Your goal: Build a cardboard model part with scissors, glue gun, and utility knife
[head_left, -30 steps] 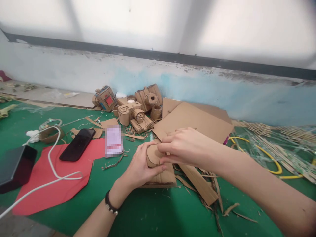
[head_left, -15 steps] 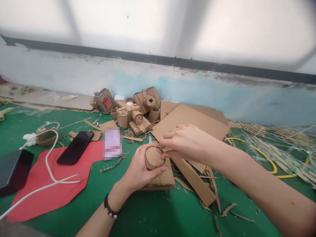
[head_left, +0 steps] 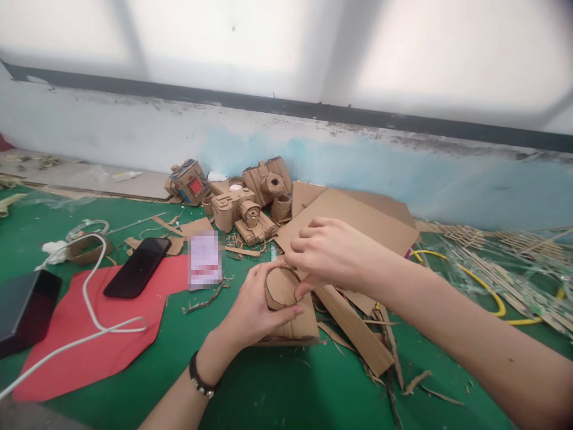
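Observation:
My left hand (head_left: 254,301), with a dark beaded bracelet at the wrist, wraps its fingers and thumb around a round cardboard ring (head_left: 282,288) whose inside shows a flat cardboard face. The ring rests on a flat cardboard box (head_left: 298,329) on the green table. My right hand (head_left: 320,254) is curled over the ring's far right rim, its thumb touching the edge. Its other fingertips are tucked out of sight, so I cannot see whether a small piece lies between them.
Cardboard camera models (head_left: 233,209) stand by the wall, beside large cardboard sheets (head_left: 349,221). Left are a black phone (head_left: 136,267) on red paper (head_left: 120,349), a white cable (head_left: 89,298) and a dark box (head_left: 27,310). Right lie cardboard scraps (head_left: 358,331), a yellow tube (head_left: 487,292) and thin sticks (head_left: 514,275).
My right hand has shifted slightly to the left along the ring's rim, its fingers curled a little more. My left hand keeps its hold on the ring.

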The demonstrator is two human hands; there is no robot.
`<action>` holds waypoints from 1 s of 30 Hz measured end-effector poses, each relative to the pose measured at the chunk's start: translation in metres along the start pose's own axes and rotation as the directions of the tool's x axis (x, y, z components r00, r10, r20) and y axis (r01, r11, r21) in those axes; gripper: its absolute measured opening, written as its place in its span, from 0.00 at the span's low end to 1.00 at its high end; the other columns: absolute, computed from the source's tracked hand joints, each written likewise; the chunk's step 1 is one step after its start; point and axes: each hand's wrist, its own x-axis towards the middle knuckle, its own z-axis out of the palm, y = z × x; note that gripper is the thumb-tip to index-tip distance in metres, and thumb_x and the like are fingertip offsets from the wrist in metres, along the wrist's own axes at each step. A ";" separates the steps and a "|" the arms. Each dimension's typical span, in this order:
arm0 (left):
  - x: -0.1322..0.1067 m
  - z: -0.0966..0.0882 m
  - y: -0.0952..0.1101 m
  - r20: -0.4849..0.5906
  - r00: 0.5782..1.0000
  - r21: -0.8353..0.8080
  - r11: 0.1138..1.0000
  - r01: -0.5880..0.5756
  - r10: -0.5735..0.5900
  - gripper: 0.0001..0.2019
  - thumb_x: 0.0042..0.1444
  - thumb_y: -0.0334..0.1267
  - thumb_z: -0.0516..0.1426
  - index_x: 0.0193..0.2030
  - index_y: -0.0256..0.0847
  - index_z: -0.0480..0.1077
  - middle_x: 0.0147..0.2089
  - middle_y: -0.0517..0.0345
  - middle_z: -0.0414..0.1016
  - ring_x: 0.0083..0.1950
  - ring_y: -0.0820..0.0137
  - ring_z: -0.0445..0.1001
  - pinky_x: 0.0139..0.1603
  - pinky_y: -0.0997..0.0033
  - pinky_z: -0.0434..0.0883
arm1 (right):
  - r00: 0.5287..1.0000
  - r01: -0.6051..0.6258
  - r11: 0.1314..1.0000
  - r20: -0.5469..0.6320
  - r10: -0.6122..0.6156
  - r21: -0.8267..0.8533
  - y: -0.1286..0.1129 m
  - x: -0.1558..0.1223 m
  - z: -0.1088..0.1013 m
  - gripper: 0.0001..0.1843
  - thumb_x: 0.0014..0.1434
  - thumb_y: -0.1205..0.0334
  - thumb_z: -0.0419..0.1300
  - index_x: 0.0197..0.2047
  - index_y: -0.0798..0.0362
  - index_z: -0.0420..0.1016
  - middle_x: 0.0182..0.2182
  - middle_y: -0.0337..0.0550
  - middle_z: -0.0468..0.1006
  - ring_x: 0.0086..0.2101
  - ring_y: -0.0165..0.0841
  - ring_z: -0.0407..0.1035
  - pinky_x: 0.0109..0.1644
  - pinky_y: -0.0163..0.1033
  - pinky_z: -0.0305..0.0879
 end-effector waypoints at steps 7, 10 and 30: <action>0.001 0.000 0.000 -0.016 1.000 0.004 1.000 0.005 -0.005 0.38 0.53 0.54 0.75 0.66 0.45 0.69 0.62 0.43 0.77 0.66 0.44 0.75 0.68 0.41 0.73 | 0.956 -0.019 0.944 -0.271 0.113 0.328 -0.003 -0.031 0.011 0.18 0.81 0.53 0.56 0.43 0.51 0.82 0.37 0.44 0.84 0.35 0.35 0.75 0.35 0.40 0.57; 0.001 0.001 0.001 -0.022 1.000 0.010 1.000 -0.004 0.004 0.38 0.52 0.54 0.76 0.65 0.45 0.70 0.61 0.43 0.78 0.65 0.45 0.75 0.67 0.42 0.74 | 0.960 0.008 0.924 -0.262 0.101 0.382 -0.018 -0.044 0.015 0.12 0.79 0.61 0.59 0.42 0.50 0.81 0.41 0.44 0.84 0.40 0.37 0.76 0.39 0.41 0.62; -0.001 -0.009 -0.007 -0.125 0.907 -0.089 0.906 -0.414 0.402 0.14 0.65 0.50 0.69 0.51 0.46 0.77 0.68 0.44 0.78 0.69 0.55 0.78 0.71 0.49 0.75 | 0.972 0.051 0.923 -0.231 0.042 0.382 -0.039 -0.041 0.036 0.12 0.71 0.78 0.59 0.47 0.51 0.77 0.40 0.43 0.80 0.41 0.39 0.73 0.39 0.40 0.66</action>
